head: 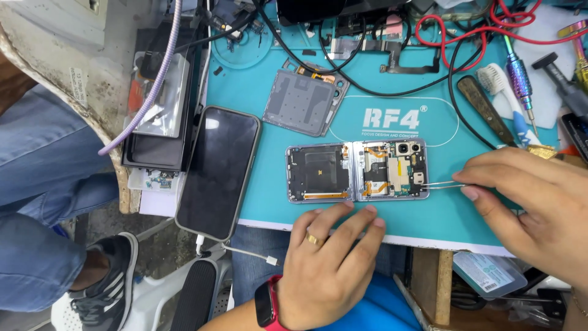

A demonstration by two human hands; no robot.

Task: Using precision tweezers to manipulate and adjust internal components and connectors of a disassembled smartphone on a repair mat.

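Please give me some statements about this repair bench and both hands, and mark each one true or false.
1. The right hand holds tweezers whose tips reach the opened folding phone. True.
2. The left hand lifts the folding phone off the mat. False: the phone lies flat on the mat, and the left fingertips rest at its lower edge.
3. A black phone with a dark screen lies left of the folding phone. True.
4. The left hand wears a ring, and a watch with a red strap is on its wrist. True.
5. The toothbrush is held in the right hand. False: it lies on the mat, above the right hand.
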